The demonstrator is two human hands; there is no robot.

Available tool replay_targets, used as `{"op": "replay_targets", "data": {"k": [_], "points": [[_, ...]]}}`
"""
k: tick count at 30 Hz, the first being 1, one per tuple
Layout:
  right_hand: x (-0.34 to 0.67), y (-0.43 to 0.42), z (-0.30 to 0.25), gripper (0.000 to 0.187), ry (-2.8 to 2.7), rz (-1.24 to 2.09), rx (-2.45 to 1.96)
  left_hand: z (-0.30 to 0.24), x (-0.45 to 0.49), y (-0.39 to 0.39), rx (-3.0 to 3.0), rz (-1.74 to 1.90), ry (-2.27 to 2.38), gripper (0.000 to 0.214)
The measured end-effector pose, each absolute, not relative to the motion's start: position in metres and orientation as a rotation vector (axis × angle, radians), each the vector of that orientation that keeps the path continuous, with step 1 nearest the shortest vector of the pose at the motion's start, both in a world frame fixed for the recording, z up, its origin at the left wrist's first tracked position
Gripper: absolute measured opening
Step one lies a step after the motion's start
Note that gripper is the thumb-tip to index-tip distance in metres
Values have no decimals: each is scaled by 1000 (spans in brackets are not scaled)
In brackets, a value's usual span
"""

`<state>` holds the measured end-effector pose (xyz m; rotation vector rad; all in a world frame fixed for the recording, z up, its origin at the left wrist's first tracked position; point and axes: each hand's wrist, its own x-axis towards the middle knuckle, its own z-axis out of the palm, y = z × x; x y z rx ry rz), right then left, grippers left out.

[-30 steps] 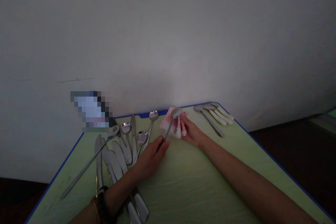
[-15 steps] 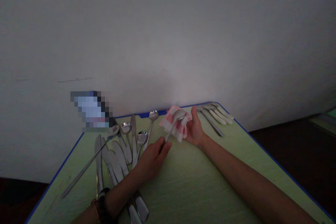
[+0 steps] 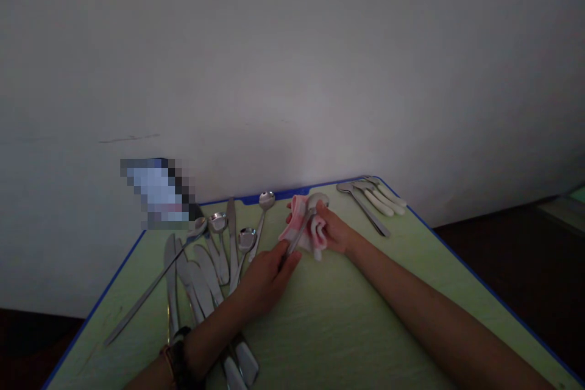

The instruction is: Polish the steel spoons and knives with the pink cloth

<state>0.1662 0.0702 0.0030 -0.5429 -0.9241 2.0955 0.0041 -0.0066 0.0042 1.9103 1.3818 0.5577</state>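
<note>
My left hand (image 3: 269, 274) is closed round the handle of a metal spoon (image 3: 300, 228), whose bowl points up and away to the right. A pink and white cloth (image 3: 298, 219) lies behind the spoon, bunched in my right hand (image 3: 333, 228). The right thumb presses on the spoon near its bowl, with the cloth between palm and spoon; some right fingers are hidden behind the cloth. Left of my hands lie several spoons, among them a round-bowled spoon (image 3: 267, 200), and several table knives (image 3: 204, 289), partly covered by my left forearm.
The green table (image 3: 347, 317) has a blue edge and stands against a pale wall (image 3: 292, 73). At the far right lie a spoon (image 3: 363, 208) and several white-handled utensils (image 3: 384, 201). A blurred-out device (image 3: 158, 192) stands at the back left. One long-handled spoon (image 3: 150, 289) lies diagonally.
My right hand has closed the cloth round the spoon, its thumb coming down from upright onto the spoon near the bowl. The left hand has barely moved.
</note>
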Motion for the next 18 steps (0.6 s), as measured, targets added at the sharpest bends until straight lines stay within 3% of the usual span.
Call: {"op": "replay_targets", "data": {"k": [9, 18], "points": [[163, 79, 8, 61, -706, 2164, -552, 3, 5, -5, 1761, 691, 1405, 31], [165, 75, 7, 56, -805, 2172, -462, 0, 5, -5, 1651, 767, 1369, 32]]}}
